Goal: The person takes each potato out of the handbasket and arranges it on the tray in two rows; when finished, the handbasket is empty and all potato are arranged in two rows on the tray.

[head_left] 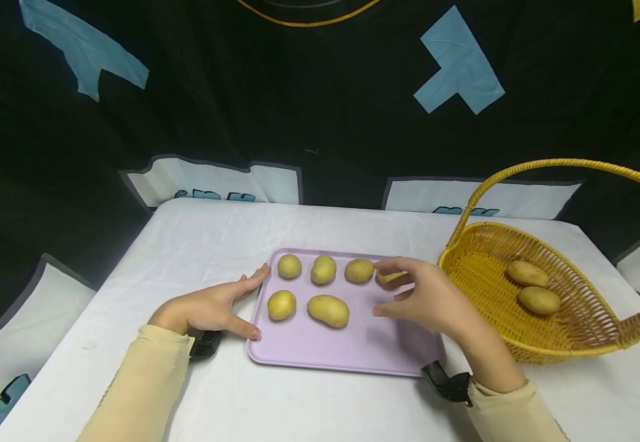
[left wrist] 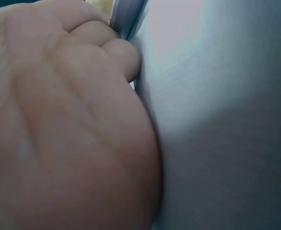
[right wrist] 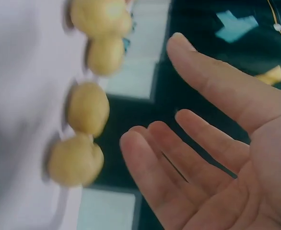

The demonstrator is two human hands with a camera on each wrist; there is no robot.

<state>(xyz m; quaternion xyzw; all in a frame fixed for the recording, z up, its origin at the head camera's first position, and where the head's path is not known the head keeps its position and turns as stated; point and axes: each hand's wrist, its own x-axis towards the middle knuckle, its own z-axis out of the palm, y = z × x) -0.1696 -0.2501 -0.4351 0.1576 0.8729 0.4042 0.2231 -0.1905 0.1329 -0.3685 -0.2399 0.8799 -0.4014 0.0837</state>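
A lilac tray [head_left: 320, 353] lies on the table with several yellow potatoes in two rows. Along its left edge rests my left hand [head_left: 215, 307], thumb and fingers spread and touching the rim; in the left wrist view the palm fills much of the picture. My right hand [head_left: 421, 294] hovers over the tray's right side, fingers apart and holding nothing. Its fingers overlap the rightmost back-row potato [head_left: 387, 277] in the head view, partly hiding it. The right wrist view has a gap between that hand [right wrist: 217, 153] and the nearest potato [right wrist: 76, 160]. A long potato [head_left: 328, 310] lies in the front row.
To the right of the tray stands a yellow wicker basket [head_left: 477, 307] with a tall arched handle [head_left: 551, 163]. Two potatoes [head_left: 539, 300] lie inside it. A white cloth [head_left: 209, 236] covers the table, and a dark curtain [head_left: 275, 104] hangs behind.
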